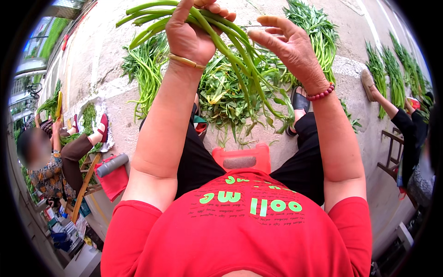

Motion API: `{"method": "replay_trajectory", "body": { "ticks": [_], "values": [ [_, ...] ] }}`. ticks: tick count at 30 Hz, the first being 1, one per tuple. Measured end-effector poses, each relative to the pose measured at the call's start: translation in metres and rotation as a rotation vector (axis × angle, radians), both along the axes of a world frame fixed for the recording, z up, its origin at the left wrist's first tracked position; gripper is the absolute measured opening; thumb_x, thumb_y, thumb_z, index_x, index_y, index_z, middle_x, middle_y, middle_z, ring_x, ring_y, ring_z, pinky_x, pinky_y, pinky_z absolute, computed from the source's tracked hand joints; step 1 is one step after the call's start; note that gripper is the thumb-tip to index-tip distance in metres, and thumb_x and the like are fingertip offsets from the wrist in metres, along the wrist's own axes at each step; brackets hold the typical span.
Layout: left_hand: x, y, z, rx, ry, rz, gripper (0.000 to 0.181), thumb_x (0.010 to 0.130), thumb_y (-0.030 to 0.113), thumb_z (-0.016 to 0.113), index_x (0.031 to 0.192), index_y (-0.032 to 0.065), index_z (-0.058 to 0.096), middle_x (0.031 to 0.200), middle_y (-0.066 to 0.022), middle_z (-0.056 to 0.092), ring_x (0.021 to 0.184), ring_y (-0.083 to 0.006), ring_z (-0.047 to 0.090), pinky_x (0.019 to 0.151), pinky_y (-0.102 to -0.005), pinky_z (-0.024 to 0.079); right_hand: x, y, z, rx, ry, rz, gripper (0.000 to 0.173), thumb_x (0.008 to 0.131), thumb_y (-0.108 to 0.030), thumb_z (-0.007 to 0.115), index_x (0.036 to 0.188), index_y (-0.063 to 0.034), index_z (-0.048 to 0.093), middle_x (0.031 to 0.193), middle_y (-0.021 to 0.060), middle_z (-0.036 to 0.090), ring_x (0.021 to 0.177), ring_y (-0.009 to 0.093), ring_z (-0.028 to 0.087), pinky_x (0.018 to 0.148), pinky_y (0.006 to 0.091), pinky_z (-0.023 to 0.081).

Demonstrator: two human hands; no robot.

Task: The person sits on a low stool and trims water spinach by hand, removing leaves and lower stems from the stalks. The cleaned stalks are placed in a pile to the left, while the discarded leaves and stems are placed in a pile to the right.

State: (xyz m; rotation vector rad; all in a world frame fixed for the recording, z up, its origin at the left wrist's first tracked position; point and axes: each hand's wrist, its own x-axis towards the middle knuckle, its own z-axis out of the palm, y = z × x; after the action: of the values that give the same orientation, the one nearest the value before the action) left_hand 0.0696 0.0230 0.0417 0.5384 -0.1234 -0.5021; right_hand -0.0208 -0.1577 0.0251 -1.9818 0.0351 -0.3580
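Observation:
My left hand (197,33) grips a bunch of green water spinach stems (228,52) at the top of the view. The cut ends stick out to the left, while the leafy ends droop down to the right. Beside the bunch, my right hand (282,39) is raised with its fingers apart and nothing in them. Below both hands, a heap of loose leaves and trimmings (225,100) lies on the concrete between my feet. Some of those leaves are yellowed.
Piles of long-stemmed greens lie at left (150,74) and right (316,38). A red plastic stool (264,157) is under me. At left, a person (52,169) sits near a grey bottle (112,165) on a red bag (114,181). Another person (415,138) sits at right near several bundles (392,72).

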Motion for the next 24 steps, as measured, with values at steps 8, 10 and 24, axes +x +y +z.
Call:
{"method": "replay_trajectory", "body": {
  "ticks": [8, 10, 24],
  "values": [
    [-0.004, -0.008, -0.021, 0.471, 0.163, 0.028, 0.035, 0.080, 0.028, 0.075, 0.093, 0.0018, 0.056, 0.083, -0.0106, 0.061, 0.081, -0.0211, 0.062, 0.076, -0.0331, 0.054, -0.017, 0.064, -0.029, 0.625, 0.479, 0.217, 0.023, 0.085, -0.022, 0.066, 0.089, -0.0021, 0.056, 0.068, 0.0012, 0.058, 0.054, 0.008, 0.058, 0.048, 0.0234, 0.047],
    [-0.019, -0.012, -0.043, 0.604, 0.087, -0.059, 0.031, 0.081, 0.022, 0.073, 0.097, 0.0003, 0.057, 0.089, -0.0116, 0.063, 0.078, -0.0195, 0.062, 0.071, -0.0310, 0.054, -0.015, 0.058, -0.025, 0.646, 0.560, 0.258, 0.019, 0.090, -0.024, 0.060, 0.093, -0.0053, 0.056, 0.068, 0.0017, 0.059, 0.054, 0.009, 0.057, 0.049, 0.0218, 0.045],
    [-0.038, -0.030, -0.045, 0.798, -0.041, -0.167, 0.029, 0.090, 0.027, 0.060, 0.094, -0.0018, 0.060, 0.083, -0.0103, 0.063, 0.072, -0.0158, 0.061, 0.059, -0.0266, 0.050, -0.016, 0.037, -0.036, 0.419, 0.375, 0.425, 0.029, 0.091, -0.028, 0.059, 0.100, -0.0007, 0.057, 0.078, 0.0056, 0.064, 0.074, 0.019, 0.064, 0.065, 0.0300, 0.051]
  ]
}}
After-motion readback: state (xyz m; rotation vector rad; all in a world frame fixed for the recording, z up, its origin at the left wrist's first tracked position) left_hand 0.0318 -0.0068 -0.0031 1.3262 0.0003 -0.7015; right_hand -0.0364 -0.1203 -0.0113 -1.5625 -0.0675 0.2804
